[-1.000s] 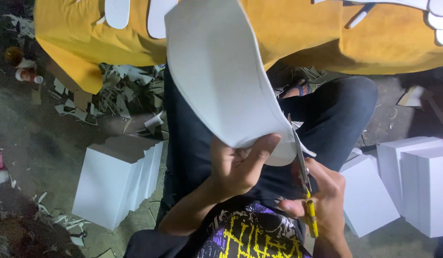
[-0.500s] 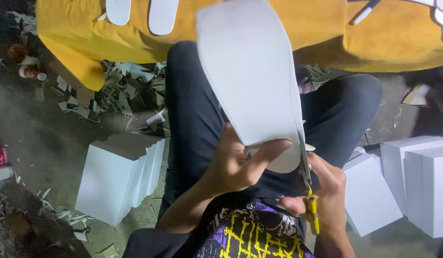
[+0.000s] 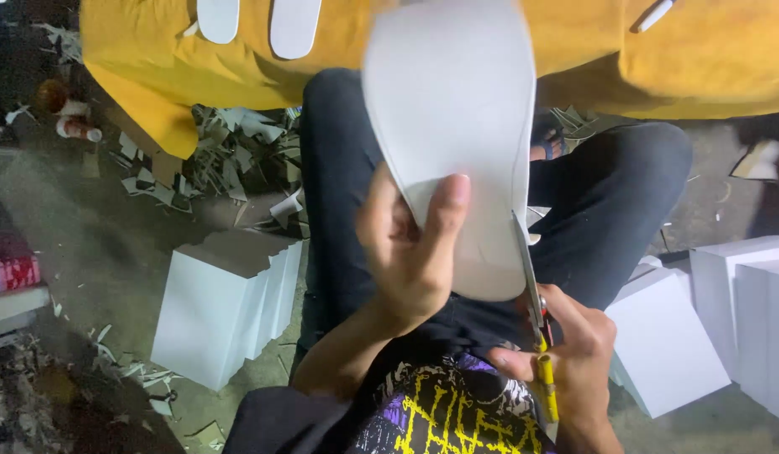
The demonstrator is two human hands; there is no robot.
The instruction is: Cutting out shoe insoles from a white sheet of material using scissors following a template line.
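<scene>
My left hand [image 3: 410,248] grips the near end of a white sole-shaped foam sheet [image 3: 457,109], thumb on top, holding it up over my lap. My right hand [image 3: 574,353] holds yellow-handled scissors [image 3: 536,324], whose blades meet the sheet's right edge near its rounded near end. I sit cross-legged in dark trousers [image 3: 339,185] and a black shirt with a yellow and purple print.
A yellow cloth [image 3: 658,59] ahead carries cut white sole shapes [image 3: 293,25]. Stacks of white sheets stand at left [image 3: 221,311] and right [image 3: 726,319]. Offcut scraps [image 3: 230,160] litter the grey floor. A small cup [image 3: 74,126] sits far left.
The white sheet has turned clockwise from a leftward lean to nearly straight up. The scissors have stayed at its right edge while my left hand rotated it.
</scene>
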